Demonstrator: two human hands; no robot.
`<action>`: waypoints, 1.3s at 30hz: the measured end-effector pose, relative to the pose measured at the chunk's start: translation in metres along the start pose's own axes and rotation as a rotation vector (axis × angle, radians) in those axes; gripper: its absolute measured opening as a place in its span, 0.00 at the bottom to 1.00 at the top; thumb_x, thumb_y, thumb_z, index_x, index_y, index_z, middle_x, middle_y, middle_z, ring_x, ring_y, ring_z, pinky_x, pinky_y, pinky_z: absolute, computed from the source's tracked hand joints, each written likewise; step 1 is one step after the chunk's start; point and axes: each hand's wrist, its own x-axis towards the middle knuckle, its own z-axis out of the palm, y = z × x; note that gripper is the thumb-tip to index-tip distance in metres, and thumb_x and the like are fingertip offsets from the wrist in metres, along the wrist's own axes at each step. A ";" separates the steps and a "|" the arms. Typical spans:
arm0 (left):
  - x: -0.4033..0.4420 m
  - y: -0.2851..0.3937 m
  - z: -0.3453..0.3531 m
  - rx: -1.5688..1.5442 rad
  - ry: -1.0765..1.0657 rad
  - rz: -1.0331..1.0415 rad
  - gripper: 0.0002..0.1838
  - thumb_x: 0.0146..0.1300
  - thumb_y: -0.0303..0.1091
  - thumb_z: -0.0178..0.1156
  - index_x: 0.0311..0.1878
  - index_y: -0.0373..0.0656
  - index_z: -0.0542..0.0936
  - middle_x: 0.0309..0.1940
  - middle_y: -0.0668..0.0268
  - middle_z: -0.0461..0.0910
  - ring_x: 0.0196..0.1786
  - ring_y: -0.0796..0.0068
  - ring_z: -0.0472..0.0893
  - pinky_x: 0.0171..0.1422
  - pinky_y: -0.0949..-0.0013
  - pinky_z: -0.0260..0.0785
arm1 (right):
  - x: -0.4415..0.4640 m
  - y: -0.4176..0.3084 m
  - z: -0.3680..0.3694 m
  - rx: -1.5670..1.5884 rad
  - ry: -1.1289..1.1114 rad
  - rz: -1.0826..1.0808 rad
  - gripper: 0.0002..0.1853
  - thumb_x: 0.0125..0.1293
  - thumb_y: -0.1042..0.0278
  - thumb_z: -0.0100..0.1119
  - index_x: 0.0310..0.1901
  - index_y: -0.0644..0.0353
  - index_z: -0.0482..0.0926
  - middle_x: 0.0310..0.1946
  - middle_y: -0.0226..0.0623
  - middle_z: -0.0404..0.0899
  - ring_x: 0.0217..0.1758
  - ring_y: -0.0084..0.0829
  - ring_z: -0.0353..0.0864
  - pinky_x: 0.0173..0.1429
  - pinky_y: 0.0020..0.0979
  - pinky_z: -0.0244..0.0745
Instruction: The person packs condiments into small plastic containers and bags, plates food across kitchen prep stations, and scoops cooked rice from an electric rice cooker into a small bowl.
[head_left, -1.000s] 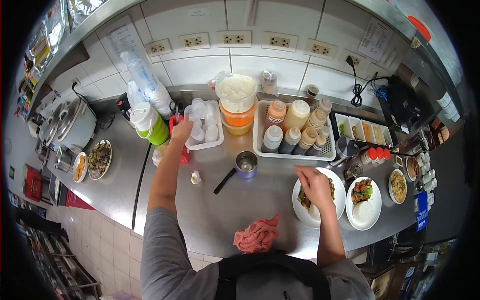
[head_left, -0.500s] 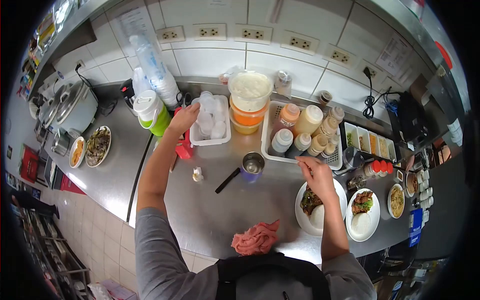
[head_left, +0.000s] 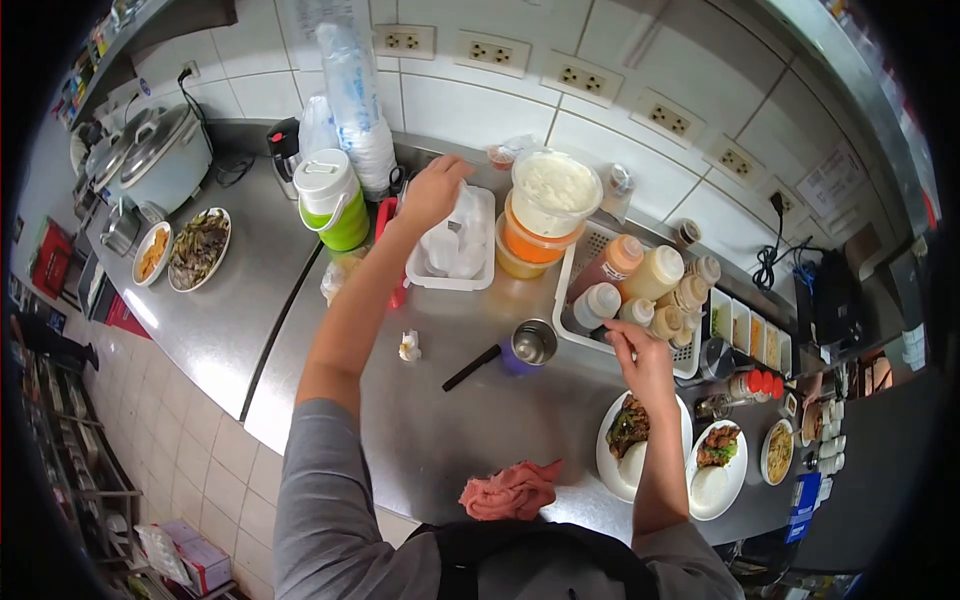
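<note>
My left hand point(head_left: 437, 192) reaches over a white plastic basket point(head_left: 452, 284) of translucent plastic cups or lids point(head_left: 455, 245). Its fingers are bent downward, closed, with the tips hidden; what they grip cannot be made out. My right hand point(head_left: 643, 362) hovers above a plate of rice and meat point(head_left: 628, 455), close to the squeeze bottles point(head_left: 597, 305). Its fingers are loosely bent, thumb and index apart, with nothing visible between them. Between my hands a metal pot with a black handle point(head_left: 534, 343) sits on the steel counter.
Stacked tubs point(head_left: 556, 190) stand at the back, beside a grey tray point(head_left: 577, 255) of bottles. Another rice plate point(head_left: 716, 470) lies to the right. A green-and-white jug point(head_left: 335, 200) is at left. A pink cloth point(head_left: 511, 491) lies at the front edge, and a crumpled scrap point(head_left: 410, 346) mid-counter.
The whole view has shifted and turned slightly. My left hand has moved farther over the basket, towards its back right. My right hand stays near the bottles, its fingers slightly changed.
</note>
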 end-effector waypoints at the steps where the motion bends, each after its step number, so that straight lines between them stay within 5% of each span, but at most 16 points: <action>1: 0.014 0.005 0.010 -0.068 -0.020 -0.098 0.15 0.62 0.29 0.58 0.53 0.43 0.77 0.53 0.57 0.75 0.56 0.53 0.76 0.57 0.55 0.72 | -0.002 0.001 0.003 -0.018 0.015 -0.025 0.09 0.66 0.73 0.59 0.46 0.59 0.84 0.37 0.45 0.84 0.34 0.41 0.85 0.38 0.35 0.77; 5: 0.053 -0.011 0.088 -0.186 0.094 -0.193 0.18 0.59 0.31 0.63 0.53 0.44 0.76 0.52 0.56 0.76 0.56 0.52 0.77 0.57 0.54 0.72 | -0.014 -0.004 0.004 0.015 -0.012 0.059 0.10 0.67 0.74 0.58 0.48 0.61 0.83 0.36 0.46 0.84 0.33 0.37 0.85 0.37 0.32 0.77; 12: 0.068 -0.011 0.088 -0.440 -0.017 -0.533 0.17 0.62 0.29 0.63 0.53 0.41 0.74 0.55 0.53 0.76 0.57 0.61 0.79 0.60 0.62 0.72 | -0.054 0.012 -0.023 -0.027 0.020 0.213 0.10 0.69 0.73 0.56 0.48 0.64 0.82 0.37 0.48 0.84 0.33 0.36 0.86 0.38 0.32 0.78; 14: 0.064 -0.026 0.067 -1.138 0.042 -0.501 0.15 0.69 0.31 0.58 0.55 0.39 0.72 0.56 0.58 0.76 0.59 0.69 0.77 0.63 0.66 0.70 | -0.059 0.006 -0.032 -0.004 0.028 0.246 0.10 0.69 0.72 0.56 0.48 0.64 0.82 0.37 0.48 0.84 0.31 0.35 0.86 0.36 0.32 0.79; 17: 0.053 -0.007 -0.004 -1.382 -0.015 -0.575 0.16 0.74 0.36 0.52 0.59 0.39 0.70 0.59 0.61 0.75 0.61 0.72 0.75 0.66 0.66 0.69 | -0.064 -0.003 -0.038 -0.023 0.028 0.216 0.10 0.69 0.72 0.56 0.48 0.64 0.83 0.38 0.47 0.85 0.31 0.36 0.85 0.36 0.32 0.79; 22: 0.041 0.049 -0.114 -1.608 -0.125 -0.306 0.24 0.75 0.45 0.50 0.64 0.38 0.67 0.62 0.58 0.72 0.65 0.70 0.72 0.70 0.69 0.65 | -0.063 -0.019 -0.028 0.043 0.076 0.075 0.10 0.67 0.73 0.58 0.47 0.63 0.83 0.37 0.48 0.84 0.35 0.42 0.85 0.38 0.35 0.79; 24: 0.039 0.082 -0.152 -1.700 -0.176 -0.191 0.28 0.74 0.47 0.51 0.69 0.37 0.63 0.66 0.52 0.69 0.68 0.68 0.70 0.73 0.68 0.63 | -0.063 -0.033 -0.027 0.032 0.071 -0.054 0.10 0.69 0.73 0.57 0.48 0.64 0.83 0.37 0.45 0.85 0.37 0.32 0.87 0.36 0.29 0.79; 27: 0.030 0.120 -0.191 -1.724 -0.188 -0.125 0.34 0.72 0.47 0.53 0.72 0.37 0.58 0.70 0.47 0.63 0.71 0.65 0.67 0.74 0.68 0.62 | -0.069 -0.056 -0.031 0.072 0.068 -0.095 0.10 0.69 0.73 0.56 0.48 0.63 0.83 0.38 0.44 0.85 0.38 0.32 0.87 0.36 0.29 0.80; 39: -0.006 0.216 -0.232 -1.861 -0.352 0.008 0.31 0.68 0.39 0.57 0.72 0.40 0.63 0.74 0.45 0.54 0.69 0.58 0.69 0.72 0.58 0.59 | -0.078 -0.130 -0.065 0.187 0.110 -0.325 0.09 0.66 0.74 0.59 0.47 0.62 0.83 0.37 0.44 0.84 0.37 0.43 0.83 0.41 0.36 0.77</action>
